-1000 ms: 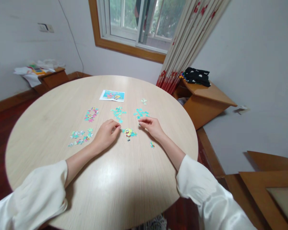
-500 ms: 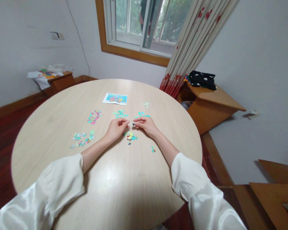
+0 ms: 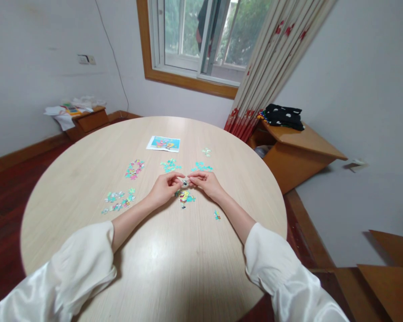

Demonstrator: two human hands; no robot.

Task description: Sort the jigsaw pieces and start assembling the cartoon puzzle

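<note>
A small jigsaw puzzle piece [image 3: 185,182] with dark and white markings is pinched between the fingertips of my left hand [image 3: 165,188] and my right hand [image 3: 207,184]. Just below it on the table lies a joined cluster of puzzle pieces [image 3: 186,197], showing a yellow cartoon figure with turquoise around it. My left fingers partly cover the cluster's left edge. A few joined pieces [image 3: 216,215] sit apart, left of my right forearm. Beyond my hands are two groups of turquoise pieces, one at the left [image 3: 170,165] and one at the right [image 3: 202,167].
The round wooden table [image 3: 174,268] also bears a printed reference picture [image 3: 164,143], pink pieces [image 3: 135,169], mixed pieces [image 3: 118,201] and pale pieces [image 3: 206,152]. Behind it are a window and a curtain [image 3: 255,76]. A wooden cabinet [image 3: 298,152] stands at the right.
My left fingertips have come over to the puzzle piece that my right hand was holding, so both hands now meet at it. The view has tipped slightly upward.
</note>
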